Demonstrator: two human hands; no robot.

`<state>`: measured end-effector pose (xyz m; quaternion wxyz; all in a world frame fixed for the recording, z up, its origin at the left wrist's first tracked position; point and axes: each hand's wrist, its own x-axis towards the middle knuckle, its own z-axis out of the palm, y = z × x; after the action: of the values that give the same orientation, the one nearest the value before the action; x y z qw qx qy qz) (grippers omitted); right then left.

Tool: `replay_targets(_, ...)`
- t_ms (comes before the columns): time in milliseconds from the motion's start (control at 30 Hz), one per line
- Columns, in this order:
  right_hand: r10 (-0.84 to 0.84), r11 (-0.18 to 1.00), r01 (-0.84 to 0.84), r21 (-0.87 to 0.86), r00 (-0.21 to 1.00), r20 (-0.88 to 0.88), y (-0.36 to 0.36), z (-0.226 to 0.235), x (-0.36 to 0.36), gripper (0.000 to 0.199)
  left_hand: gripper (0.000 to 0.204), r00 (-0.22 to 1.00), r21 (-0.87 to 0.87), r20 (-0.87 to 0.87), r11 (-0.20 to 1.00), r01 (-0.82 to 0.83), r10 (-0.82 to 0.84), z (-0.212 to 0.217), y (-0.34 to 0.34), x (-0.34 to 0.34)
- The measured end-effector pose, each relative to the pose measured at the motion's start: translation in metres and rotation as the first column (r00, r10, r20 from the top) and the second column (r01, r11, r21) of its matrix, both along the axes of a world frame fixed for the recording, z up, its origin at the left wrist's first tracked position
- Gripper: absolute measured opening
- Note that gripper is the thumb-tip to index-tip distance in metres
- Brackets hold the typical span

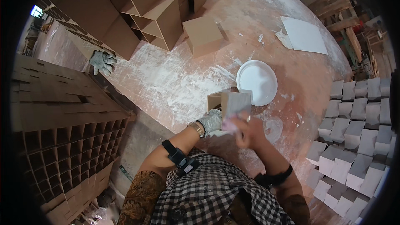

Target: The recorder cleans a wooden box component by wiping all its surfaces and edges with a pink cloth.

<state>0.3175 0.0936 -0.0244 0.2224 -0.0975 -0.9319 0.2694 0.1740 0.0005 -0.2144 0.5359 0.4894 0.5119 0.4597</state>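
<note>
A small cardboard box [215, 101] stands in front of me, its facing side coated greyish white. My left hand [210, 120], in a grey knitted glove, is closed on the box's near left side; its fingertips are hidden by the box. Bare and smeared by motion, my right hand [249, 132] is closed around a small pinkish thing at the box's near face. That thing is too blurred to name. Just beyond the box, to the right, sits a round white tub [257, 83].
Brown open-sided boxes [166, 18] are stacked at the far left, with a single box [204, 35] beside them. A grey glove [103, 62] lies at the table's left edge. Stacked cardboard boxes [75, 141] stand left, white-coated boxes [361, 135] right. A white sheet [304, 35] lies far right.
</note>
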Motion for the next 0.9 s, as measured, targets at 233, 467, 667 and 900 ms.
replay_targets(233, -0.12, 0.987, 0.123, 0.105, 0.992, -0.034, 0.027, 0.009, -0.048, 0.037, 0.042, 0.782, -0.175, -0.56, 0.962, 0.21, -0.273, 0.052, 0.009, -0.008)
replay_targets(467, 0.075, 0.994, -0.073, 0.076, 0.997, -0.018, 0.008, 0.009, -0.022, 0.037, 0.039, 0.894, -0.097, -0.418, 0.986, 0.136, -0.164, 0.021, 0.006, -0.003)
replay_targets(667, -0.163, 0.981, 0.161, 0.105, 0.987, 0.009, 0.03, 0.014, -0.069, 0.037, 0.036, 0.722, -0.005, -0.671, 0.975, 0.221, -0.167, 0.035, 0.018, 0.001)
replay_targets(900, -0.022, 1.0, 0.025, -0.011, 0.981, 0.195, -0.016, 0.032, -0.007, 0.031, 0.036, 0.819, -0.062, -0.546, 0.983, 0.172, -0.177, 0.04, 0.014, -0.003)
